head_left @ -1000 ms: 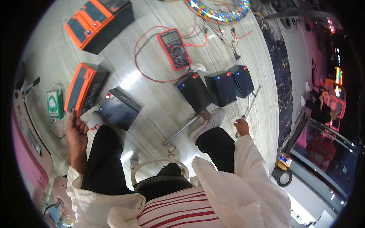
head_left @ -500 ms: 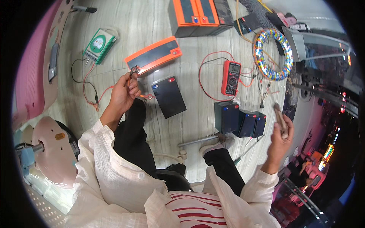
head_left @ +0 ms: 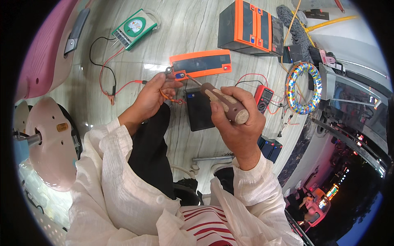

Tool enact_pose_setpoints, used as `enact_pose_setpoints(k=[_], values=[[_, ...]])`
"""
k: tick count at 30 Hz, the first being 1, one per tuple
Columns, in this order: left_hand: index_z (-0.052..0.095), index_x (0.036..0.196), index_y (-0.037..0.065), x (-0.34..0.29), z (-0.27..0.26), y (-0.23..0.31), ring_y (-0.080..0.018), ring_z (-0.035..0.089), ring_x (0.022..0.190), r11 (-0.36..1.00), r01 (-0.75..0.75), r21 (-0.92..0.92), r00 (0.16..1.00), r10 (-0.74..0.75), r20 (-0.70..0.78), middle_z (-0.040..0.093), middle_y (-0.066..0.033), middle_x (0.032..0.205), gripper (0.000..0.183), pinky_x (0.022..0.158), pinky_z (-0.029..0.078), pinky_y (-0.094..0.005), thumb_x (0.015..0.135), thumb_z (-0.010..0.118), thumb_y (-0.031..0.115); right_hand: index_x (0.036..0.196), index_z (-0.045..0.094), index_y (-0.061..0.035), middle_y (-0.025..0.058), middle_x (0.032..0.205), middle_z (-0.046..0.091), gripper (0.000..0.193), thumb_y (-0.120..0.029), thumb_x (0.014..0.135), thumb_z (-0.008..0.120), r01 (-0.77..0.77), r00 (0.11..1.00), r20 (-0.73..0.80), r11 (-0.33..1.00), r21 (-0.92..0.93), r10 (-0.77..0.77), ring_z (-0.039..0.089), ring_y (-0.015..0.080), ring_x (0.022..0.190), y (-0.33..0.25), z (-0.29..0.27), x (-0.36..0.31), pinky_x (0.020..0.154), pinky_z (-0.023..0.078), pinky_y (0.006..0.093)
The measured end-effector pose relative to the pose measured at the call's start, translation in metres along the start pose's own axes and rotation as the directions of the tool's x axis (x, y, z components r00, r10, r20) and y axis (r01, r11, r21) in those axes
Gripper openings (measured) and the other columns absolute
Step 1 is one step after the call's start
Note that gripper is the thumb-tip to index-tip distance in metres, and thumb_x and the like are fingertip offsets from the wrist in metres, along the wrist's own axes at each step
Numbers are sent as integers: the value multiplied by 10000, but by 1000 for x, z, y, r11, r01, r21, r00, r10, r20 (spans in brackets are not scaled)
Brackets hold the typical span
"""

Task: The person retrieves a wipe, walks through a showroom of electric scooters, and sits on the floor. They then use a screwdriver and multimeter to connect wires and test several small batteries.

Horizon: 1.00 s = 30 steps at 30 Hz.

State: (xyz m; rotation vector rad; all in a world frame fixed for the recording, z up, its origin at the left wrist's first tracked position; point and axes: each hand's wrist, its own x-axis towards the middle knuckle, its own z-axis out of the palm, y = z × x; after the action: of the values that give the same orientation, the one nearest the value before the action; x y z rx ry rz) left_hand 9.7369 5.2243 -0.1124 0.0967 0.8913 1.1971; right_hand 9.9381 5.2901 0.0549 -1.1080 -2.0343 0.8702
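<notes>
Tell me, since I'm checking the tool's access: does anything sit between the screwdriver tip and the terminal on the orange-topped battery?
Nothing visible blocks it. The right hand holds the screwdriver, whose shaft runs clear to the terminal at the corner of the orange-topped battery. The left hand pinches a connector right beside it, not across the shaft.

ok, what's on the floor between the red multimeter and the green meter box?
In the head view, between the red multimeter and the green meter box lies the orange-topped battery, with the left hand at its near corner.

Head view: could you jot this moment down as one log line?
left hand: pinching wire at orange-topped battery terminal | right hand: grip on wooden-handled screwdriver, tip at that terminal | nearby: red multimeter, black battery
</notes>
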Motion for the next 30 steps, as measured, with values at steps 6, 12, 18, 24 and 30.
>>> enact_pose_setpoints(k=[6,12,18,24,30], values=[[523,1254,26,-2,3,3,-173,620,919,1000,15,4,1000,-15,0,654,-169,1183,397,795,501,-315,1080,318,317,1031,633,-16,128,899,712,320,-101,781,813,-88,996,6,995,42,87,718,205,759,-1,7,2,654,562,282],[518,1276,51,-3,2,-1,-182,628,962,999,-24,39,1000,24,16,659,-147,1198,414,835,515,-354,1086,286,336,1021,633,-11,129,888,713,314,-109,784,814,-140,990,18,990,30,140,715,194,770,0,16,4,662,558,280],[514,1261,44,-3,2,-1,-185,627,957,999,-21,29,1000,21,2,659,-157,1191,398,829,515,-349,1085,296,327,1027,633,-15,119,887,712,321,-115,783,817,-106,994,2,994,9,106,715,199,764,-3,17,6,659,558,281],[513,1231,48,-2,2,0,-180,631,951,1000,-20,21,1000,20,4,664,-161,1177,368,795,510,-325,1085,307,316,1033,632,-19,117,891,712,323,-119,786,815,-139,990,23,990,-2,139,716,195,774,-2,17,7,665,558,284],[517,1216,56,-2,2,-1,-177,630,940,1000,-30,6,1000,30,8,669,-156,1163,352,783,507,-318,1084,317,314,1042,627,-21,120,897,712,333,-114,784,816,-114,992,43,992,-48,116,717,197,779,-6,18,9,663,559,285]])
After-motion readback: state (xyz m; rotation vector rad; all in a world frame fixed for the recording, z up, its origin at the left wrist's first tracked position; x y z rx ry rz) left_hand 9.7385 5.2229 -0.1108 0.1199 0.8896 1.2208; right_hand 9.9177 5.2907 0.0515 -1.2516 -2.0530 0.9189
